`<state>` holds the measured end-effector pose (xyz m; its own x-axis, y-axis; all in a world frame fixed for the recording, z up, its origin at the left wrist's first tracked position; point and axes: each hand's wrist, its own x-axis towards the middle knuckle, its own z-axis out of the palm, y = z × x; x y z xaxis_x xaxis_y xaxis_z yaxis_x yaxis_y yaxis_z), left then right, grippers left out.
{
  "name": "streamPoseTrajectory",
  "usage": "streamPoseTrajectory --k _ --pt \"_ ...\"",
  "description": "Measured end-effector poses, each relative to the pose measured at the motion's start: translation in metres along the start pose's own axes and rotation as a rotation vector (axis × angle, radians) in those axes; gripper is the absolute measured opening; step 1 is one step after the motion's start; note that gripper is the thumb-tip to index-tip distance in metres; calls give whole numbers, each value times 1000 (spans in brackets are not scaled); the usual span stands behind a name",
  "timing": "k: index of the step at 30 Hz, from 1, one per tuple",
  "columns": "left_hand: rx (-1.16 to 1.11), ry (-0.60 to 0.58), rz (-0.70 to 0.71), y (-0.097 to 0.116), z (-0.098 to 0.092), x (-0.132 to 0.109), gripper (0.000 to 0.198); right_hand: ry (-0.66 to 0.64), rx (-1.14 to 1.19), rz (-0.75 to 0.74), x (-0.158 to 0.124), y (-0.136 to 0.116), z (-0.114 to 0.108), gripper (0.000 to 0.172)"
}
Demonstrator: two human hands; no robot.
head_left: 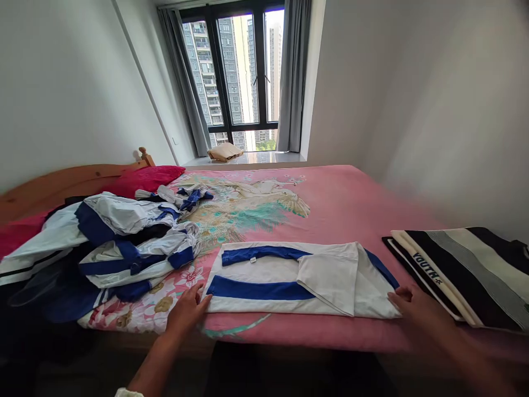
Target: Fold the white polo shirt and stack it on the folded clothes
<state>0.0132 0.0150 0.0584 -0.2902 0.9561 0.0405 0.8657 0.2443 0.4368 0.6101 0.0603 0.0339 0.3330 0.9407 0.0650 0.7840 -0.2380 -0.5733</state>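
A white and blue shirt (256, 306) lies flat on the bed, folded into a long strip, with one white sleeve turned inward across its right part. A small white label shows near its blue neckband. At the strip's left end, my left hand (185, 310) rests against the edge, thumb and fingers apart. My right hand (411, 303) is at the opposite end, its fingers closed on the near right corner of the shirt; the fingertips are partly hidden.
To the left lies a heap of crumpled white, blue and black clothes (128, 220). Folded black and cream garments (463, 275) are stacked at the right. A red pillow (144, 179) sits by the wooden headboard (78, 179). The pink bedsheet (334, 204) covers the bed.
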Motion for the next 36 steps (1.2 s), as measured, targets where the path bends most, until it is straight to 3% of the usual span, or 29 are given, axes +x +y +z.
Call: streamPoseTrajectory --k 3,8,11,13,17,23,32,36 --pt "61 7 173 3 0 7 46 -74 57 -84 -20 -61 3 35" --pt "117 -94 314 18 7 35 47 -339 174 -665 -73 -188 47 21" --pt "141 -142 325 23 9 50 48 -423 24 -860 -86 -235 86 23" --pt "146 -159 312 25 7 56 42 -436 -153 -872 -86 -252 109 25" --pt "92 -185 279 26 -2 59 21 -419 -347 -784 -77 -266 133 25" --pt "-128 -194 259 28 -5 60 22 -381 -395 -728 -71 -266 136 23" --pt "-147 -63 286 20 20 67 23 -340 -390 -722 -68 -254 148 22" --pt "-86 95 285 17 25 57 28 -179 -175 -788 -79 -247 149 24"
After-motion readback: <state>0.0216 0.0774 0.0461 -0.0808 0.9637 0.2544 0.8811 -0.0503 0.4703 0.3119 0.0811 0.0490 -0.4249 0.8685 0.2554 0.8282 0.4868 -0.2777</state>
